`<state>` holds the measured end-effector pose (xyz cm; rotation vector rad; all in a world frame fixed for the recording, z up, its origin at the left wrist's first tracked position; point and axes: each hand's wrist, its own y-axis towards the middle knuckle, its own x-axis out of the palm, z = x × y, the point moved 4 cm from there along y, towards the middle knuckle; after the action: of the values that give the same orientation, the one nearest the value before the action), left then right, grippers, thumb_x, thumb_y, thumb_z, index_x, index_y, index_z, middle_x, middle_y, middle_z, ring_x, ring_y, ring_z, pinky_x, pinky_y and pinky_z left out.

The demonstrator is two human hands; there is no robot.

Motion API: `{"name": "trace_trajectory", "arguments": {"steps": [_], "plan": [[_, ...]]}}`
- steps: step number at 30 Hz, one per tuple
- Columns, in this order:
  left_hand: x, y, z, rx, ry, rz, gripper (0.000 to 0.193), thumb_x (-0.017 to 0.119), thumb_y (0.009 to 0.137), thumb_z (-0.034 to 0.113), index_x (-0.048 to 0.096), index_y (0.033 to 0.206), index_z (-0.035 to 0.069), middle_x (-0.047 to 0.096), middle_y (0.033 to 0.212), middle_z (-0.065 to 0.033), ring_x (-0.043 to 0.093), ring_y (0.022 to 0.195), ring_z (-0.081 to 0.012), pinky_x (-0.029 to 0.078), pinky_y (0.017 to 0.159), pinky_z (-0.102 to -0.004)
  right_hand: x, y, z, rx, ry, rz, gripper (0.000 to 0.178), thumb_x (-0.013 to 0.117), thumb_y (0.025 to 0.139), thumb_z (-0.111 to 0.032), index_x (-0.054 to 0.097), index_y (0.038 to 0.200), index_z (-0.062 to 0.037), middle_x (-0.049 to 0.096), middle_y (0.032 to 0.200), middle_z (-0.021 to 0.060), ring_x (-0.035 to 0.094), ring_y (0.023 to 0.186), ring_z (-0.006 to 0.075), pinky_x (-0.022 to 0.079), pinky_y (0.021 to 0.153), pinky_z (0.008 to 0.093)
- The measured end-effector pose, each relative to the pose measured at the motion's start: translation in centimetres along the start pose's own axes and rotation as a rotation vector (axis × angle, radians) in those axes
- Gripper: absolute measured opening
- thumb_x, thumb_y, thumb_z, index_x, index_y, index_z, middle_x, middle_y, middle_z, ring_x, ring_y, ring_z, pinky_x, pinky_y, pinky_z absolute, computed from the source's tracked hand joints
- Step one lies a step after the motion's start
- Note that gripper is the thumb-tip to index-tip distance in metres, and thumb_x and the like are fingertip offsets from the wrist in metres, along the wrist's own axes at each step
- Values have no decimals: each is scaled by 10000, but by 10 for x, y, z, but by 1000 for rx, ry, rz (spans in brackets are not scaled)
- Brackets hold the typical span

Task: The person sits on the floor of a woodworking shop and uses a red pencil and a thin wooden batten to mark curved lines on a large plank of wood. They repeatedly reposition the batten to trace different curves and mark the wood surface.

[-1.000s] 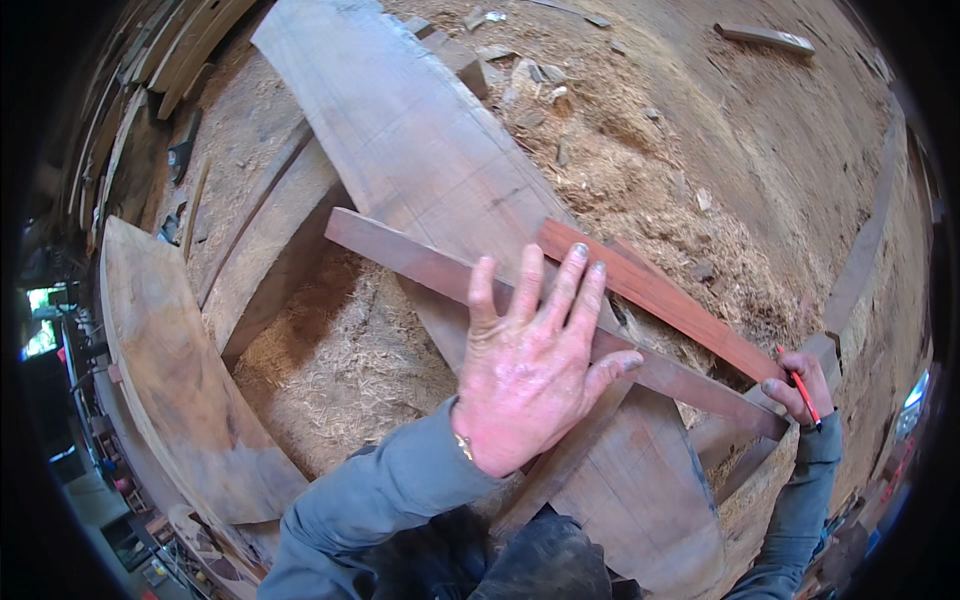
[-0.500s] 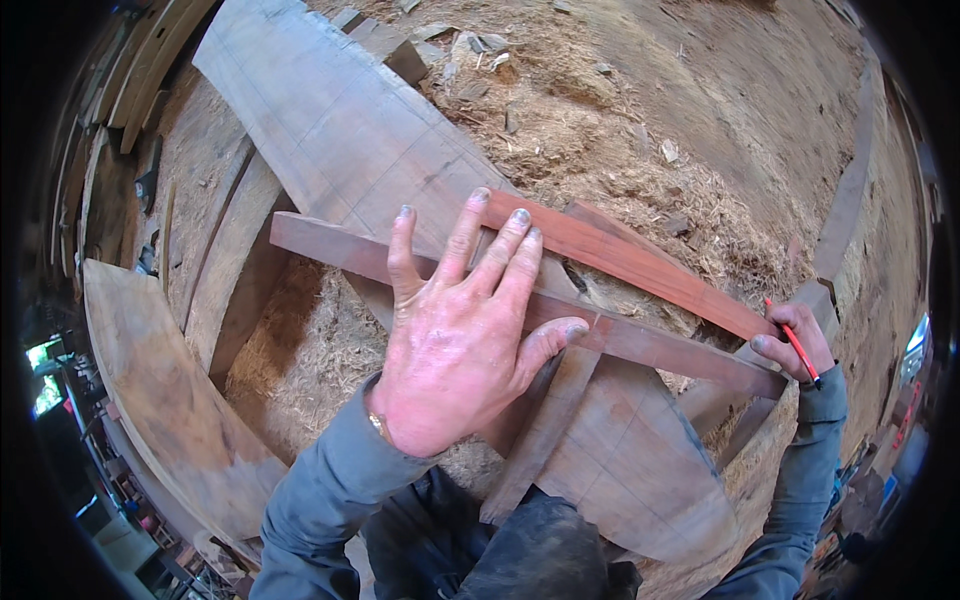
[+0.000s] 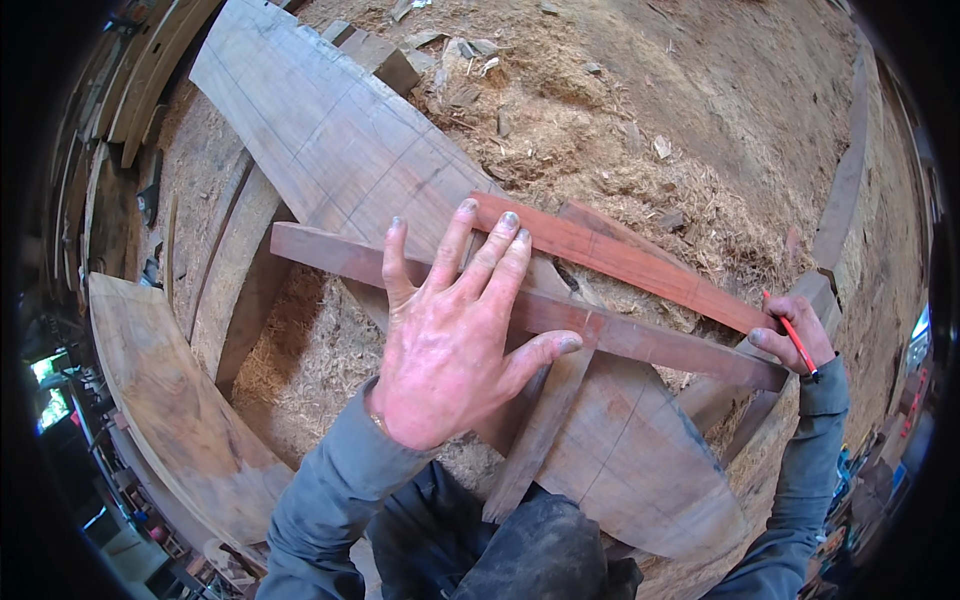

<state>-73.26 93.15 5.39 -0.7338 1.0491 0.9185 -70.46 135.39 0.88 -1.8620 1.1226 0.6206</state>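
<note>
My left hand point(image 3: 450, 330) lies open, palm down with fingers spread, across a brown wooden bar point(image 3: 650, 342). Its fingertips rest at the left end of a reddish wooden strip point(image 3: 620, 265). At the other end of that strip, my right hand point(image 3: 815, 328) is closed with a red pencil point(image 3: 797, 340) held in it, the dark tip pointing down. The thumb and fingers of this hand also touch the strip's end. Beneath strip and bar runs a wide plank point(image 3: 340, 130) marked with dark crossing lines. My left palm hides part of the bar.
A curved plank point(image 3: 170, 400) lies at the left, beside a thick curved timber point(image 3: 240, 280). A narrow wooden piece point(image 3: 545, 430) stands below the bar, near my knees. Sawdust and offcuts point(image 3: 390, 60) cover the ground beyond. A long beam point(image 3: 845, 200) runs along the right.
My left hand and the left end of the reddish strip have shifted slightly left in view. My right hand keeps the pencil, nearly unmoved.
</note>
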Motion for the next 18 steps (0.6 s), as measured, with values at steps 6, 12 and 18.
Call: {"name": "trace_trajectory", "arguments": {"steps": [6,12,18], "plan": [[1,-2,-3,-32,37,1,865,705,890,666,575,1474,42,583,1524,-136,373,1537,-358,-4,1266,-619,-3,1,-3,45,13,-126,528,795,829,-449,509,752,-12,455,689,145,496,667,334,398,642,446],[1,1,0,5,47,-1,849,748,880,606,558,1493,50,554,1560,-129,367,1541,-358,16,1286,-574,-5,0,-8,-2,8,-45,473,761,924,-398,546,770,-6,477,668,108,510,644,245,423,628,411],[1,1,0,8,79,12,831,744,883,613,577,1469,47,577,1532,-121,382,1530,-347,22,1288,-600,-12,4,-10,64,168,-76,452,627,981,-434,558,796,-28,501,704,63,512,675,183,420,637,365]]}}
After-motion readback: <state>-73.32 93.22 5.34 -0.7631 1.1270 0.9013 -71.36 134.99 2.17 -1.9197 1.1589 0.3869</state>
